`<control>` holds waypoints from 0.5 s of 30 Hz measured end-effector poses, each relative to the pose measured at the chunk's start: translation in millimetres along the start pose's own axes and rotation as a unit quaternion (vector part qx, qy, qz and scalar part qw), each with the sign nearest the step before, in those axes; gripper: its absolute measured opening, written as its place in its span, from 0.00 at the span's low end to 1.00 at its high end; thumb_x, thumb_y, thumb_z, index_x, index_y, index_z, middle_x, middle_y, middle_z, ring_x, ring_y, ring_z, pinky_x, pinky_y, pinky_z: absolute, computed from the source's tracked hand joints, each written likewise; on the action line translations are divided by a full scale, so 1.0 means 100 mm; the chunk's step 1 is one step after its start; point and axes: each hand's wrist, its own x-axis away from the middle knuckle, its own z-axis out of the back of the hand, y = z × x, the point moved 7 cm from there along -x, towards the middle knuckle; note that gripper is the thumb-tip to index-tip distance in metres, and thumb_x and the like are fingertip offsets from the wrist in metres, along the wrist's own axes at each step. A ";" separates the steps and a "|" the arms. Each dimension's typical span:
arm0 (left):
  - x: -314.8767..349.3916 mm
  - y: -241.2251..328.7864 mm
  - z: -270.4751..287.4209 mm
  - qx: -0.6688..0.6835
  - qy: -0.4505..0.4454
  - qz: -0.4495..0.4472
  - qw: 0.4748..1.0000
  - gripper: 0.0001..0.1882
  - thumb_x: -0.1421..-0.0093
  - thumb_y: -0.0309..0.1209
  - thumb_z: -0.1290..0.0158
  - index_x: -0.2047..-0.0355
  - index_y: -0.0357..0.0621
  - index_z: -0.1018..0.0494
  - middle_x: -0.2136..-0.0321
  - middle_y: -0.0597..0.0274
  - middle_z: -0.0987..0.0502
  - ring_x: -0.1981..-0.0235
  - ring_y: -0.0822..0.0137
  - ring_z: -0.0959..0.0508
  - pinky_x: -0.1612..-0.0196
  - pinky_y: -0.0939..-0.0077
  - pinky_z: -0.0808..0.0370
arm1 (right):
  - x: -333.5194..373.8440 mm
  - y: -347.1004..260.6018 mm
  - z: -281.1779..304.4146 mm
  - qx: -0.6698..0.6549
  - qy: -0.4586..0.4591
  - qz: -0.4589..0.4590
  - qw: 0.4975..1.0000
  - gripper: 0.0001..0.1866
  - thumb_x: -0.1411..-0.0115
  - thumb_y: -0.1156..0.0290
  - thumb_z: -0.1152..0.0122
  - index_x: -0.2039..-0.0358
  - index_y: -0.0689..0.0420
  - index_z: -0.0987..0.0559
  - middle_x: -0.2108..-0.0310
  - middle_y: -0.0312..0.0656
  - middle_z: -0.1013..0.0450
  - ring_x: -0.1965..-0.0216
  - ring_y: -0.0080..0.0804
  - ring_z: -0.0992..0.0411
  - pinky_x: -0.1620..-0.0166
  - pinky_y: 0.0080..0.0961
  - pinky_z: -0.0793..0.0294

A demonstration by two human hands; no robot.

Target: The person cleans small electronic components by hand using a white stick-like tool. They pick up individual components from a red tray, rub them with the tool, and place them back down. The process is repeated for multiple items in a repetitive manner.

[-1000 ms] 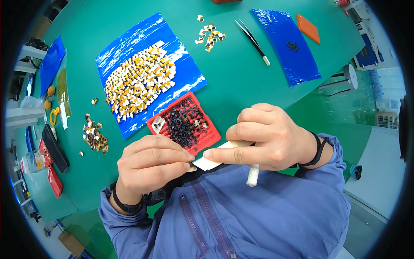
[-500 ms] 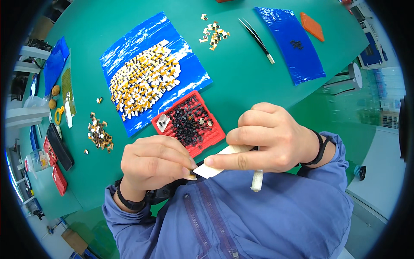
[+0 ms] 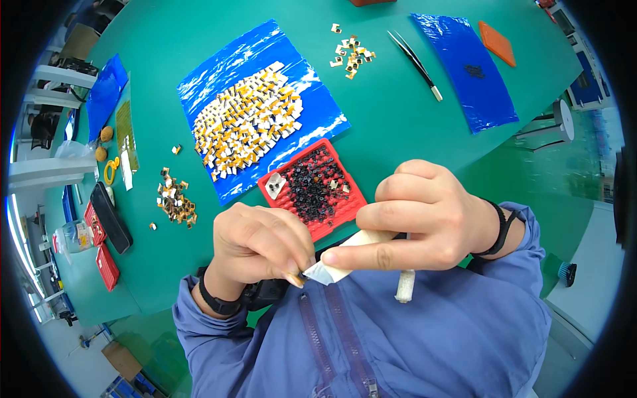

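Hands closed: left [image 3: 260, 242] pinches small part [image 3: 296, 281], right [image 3: 424, 219] holds strip [image 3: 324, 272]

We count 1 wht strip [image 3: 325, 272] & 1 sm. part [image 3: 296, 281] held. On the surface [image 3: 378, 119] we've got 3 pc. piles, 1 lg. [image 3: 247, 123] & 2 smaller [image 3: 177, 202] [image 3: 358, 54], too many pcs. to tally; 3 lg. blue sheets [image 3: 318, 116]; 1 red tray [image 3: 342, 215] nr. ctr. w/ blk bits [image 3: 308, 186], also too many for us; 1 pr. tweezers [image 3: 417, 65], 1 orange block [image 3: 497, 44], 2 brn round objs. [image 3: 106, 134] [image 3: 101, 154] & 1 blk case [image 3: 111, 217]. Elsewhere we see 1 stool [image 3: 563, 121], 1 brush [image 3: 566, 273], 2 wristbands [image 3: 499, 231] [image 3: 217, 303].
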 end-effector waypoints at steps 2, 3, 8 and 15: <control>0.01 -0.03 0.02 0.033 0.005 0.011 0.999 0.05 0.52 0.20 0.38 0.77 0.35 0.24 0.78 0.51 0.22 0.76 0.56 0.21 0.73 0.68 0.25 | -0.01 -0.01 0.00 0.005 0.009 0.006 1.000 0.15 0.53 0.68 0.39 0.61 0.44 0.19 0.79 0.28 0.39 0.77 0.21 0.39 0.77 0.19 0.46; 0.02 -0.04 0.02 0.050 0.008 0.016 0.999 0.05 0.52 0.20 0.37 0.77 0.35 0.24 0.78 0.51 0.22 0.76 0.56 0.22 0.72 0.68 0.25 | -0.02 -0.01 -0.01 0.008 0.015 0.009 1.000 0.15 0.53 0.68 0.39 0.61 0.44 0.19 0.79 0.28 0.39 0.77 0.21 0.39 0.77 0.19 0.46; 0.02 -0.09 0.04 0.107 0.016 0.047 0.993 0.06 0.53 0.22 0.36 0.78 0.36 0.25 0.80 0.53 0.23 0.76 0.57 0.23 0.73 0.67 0.26 | -0.03 -0.01 -0.02 0.024 0.044 0.015 0.999 0.16 0.53 0.68 0.39 0.60 0.44 0.20 0.78 0.27 0.39 0.77 0.21 0.39 0.76 0.19 0.46; 0.01 -0.14 0.04 0.163 0.007 0.070 0.984 0.08 0.52 0.23 0.36 0.77 0.38 0.26 0.81 0.53 0.23 0.78 0.61 0.25 0.73 0.69 0.28 | -0.03 0.01 -0.06 0.043 0.062 0.018 0.997 0.16 0.52 0.67 0.39 0.60 0.43 0.20 0.77 0.27 0.39 0.76 0.21 0.40 0.74 0.19 0.45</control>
